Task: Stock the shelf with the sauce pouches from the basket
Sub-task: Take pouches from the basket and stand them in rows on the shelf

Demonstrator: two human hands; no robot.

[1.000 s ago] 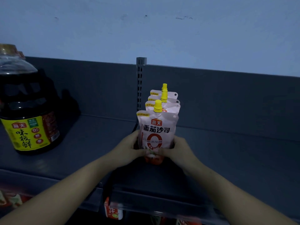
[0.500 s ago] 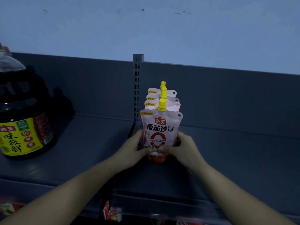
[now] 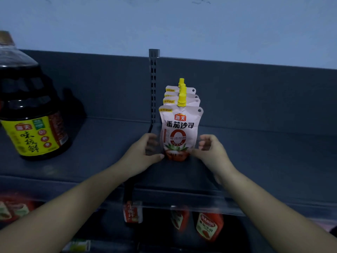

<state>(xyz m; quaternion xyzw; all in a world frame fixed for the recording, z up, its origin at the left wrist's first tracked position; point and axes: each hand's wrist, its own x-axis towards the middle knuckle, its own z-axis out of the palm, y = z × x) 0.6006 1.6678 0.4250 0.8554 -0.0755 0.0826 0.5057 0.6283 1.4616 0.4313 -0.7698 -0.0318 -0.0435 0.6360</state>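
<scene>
You are facing a pale blue painted wall (image 3: 182,24), scuffed with a few small dark marks near its top edge. Below it runs the dark grey back panel (image 3: 264,92) of a metal shelving unit, split by a slotted upright post (image 3: 153,84) that rises just left of centre. The grey shelf (image 3: 273,161) reaches from the left edge to the right edge of your view, and its front edge carries a clear price strip (image 3: 200,207). Under that front edge you can make out a lower tier (image 3: 109,234) in deep shadow. The light is dim and bluish, leaving soft shadows on the back panel at the left
</scene>
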